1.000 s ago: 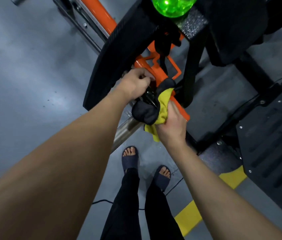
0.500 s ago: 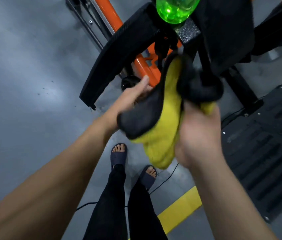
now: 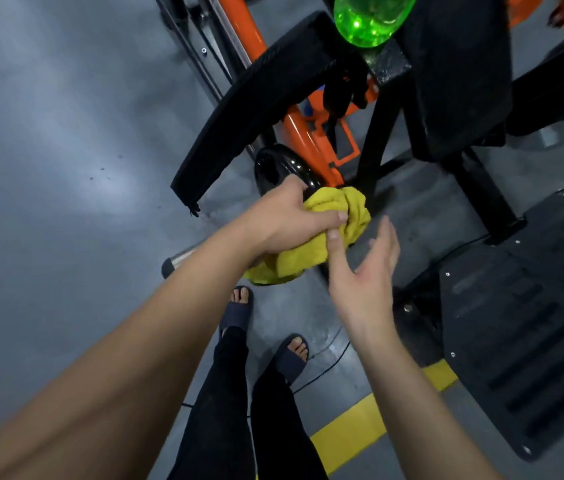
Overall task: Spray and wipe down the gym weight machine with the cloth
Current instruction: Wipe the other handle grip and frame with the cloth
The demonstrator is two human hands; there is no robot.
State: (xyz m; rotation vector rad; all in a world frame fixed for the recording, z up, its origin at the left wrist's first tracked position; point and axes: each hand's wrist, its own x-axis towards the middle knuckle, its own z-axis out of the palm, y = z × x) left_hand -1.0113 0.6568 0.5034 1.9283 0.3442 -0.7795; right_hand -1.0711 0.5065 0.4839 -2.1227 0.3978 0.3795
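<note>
My left hand (image 3: 287,220) grips a bunched yellow cloth (image 3: 329,233) low down on the orange-and-black weight machine (image 3: 304,133), right beside its glossy black knob (image 3: 280,168). My right hand (image 3: 367,271) hovers just right of the cloth, palm turned in, fingers spread and relaxed, holding nothing. A green spray bottle (image 3: 370,19) stands on the machine's black frame at the top of the view. A long black pad (image 3: 259,102) slants down over the orange bar.
A black ridged footplate (image 3: 529,327) fills the right side. A chrome bar end (image 3: 176,261) sticks out under my left forearm. My sandalled feet (image 3: 266,327) stand on grey floor beside a yellow line (image 3: 370,427) and a thin black cable.
The cloth passed from my right hand to my left. It came down from in front of the pad to the machine's lower part. My right hand let go and opened.
</note>
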